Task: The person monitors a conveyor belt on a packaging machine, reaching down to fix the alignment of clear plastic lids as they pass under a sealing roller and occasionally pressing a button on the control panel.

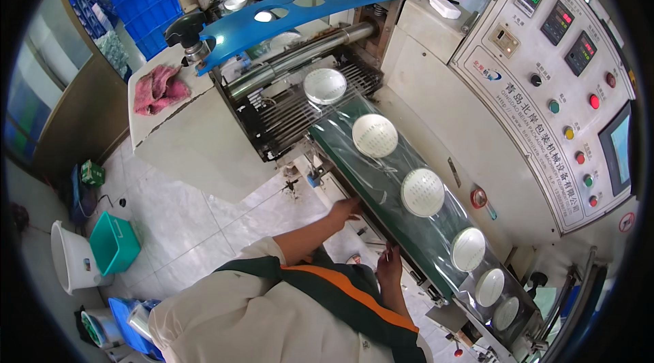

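Note:
My left hand (346,211) is at the near edge of a green conveyor belt (332,146), its fingertips partly hidden there. Lower along the same edge is my right hand (390,265), fingers bent upward against the side rail; whether it pinches anything is too small to tell. Several round white dishes bearing print lie in a row on the belt under clear plastic film (388,171). Nearest my left hand are one dish (375,135) and another (422,192). A further dish (325,85) sits at the machine's slatted metal bed (291,120).
A blue perforated crossbar (306,1) with black knobs spans a steel roller (306,59). At right stands a control panel (541,82) with displays and buttons. A pink cloth (159,91) lies on the left housing. A teal basin (113,243) and a white bucket (74,258) are on the floor.

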Tool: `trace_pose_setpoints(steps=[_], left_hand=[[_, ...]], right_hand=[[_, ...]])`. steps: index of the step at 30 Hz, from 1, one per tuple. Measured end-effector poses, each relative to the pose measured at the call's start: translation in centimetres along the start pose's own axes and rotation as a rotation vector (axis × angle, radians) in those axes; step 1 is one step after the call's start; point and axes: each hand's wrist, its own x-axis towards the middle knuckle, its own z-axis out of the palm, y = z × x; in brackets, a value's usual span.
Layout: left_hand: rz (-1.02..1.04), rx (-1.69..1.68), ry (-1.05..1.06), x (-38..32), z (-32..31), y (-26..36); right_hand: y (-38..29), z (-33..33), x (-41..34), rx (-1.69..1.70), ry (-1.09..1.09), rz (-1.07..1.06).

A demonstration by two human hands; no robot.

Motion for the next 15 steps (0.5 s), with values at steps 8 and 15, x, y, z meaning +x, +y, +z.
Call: trace_pose_setpoints(steps=[8,15], left_hand=[[0.106,0.060,0.038,0.3,-0.1,-0.2],[-0.062,0.069,-0.070,-0.3,0.5,-1.3]], right_hand=[[0.2,-0.2,0.5,0.018,-0.014,-0.166],[0.7,-0.4,0.5,0.032,0.044,-0.039]])
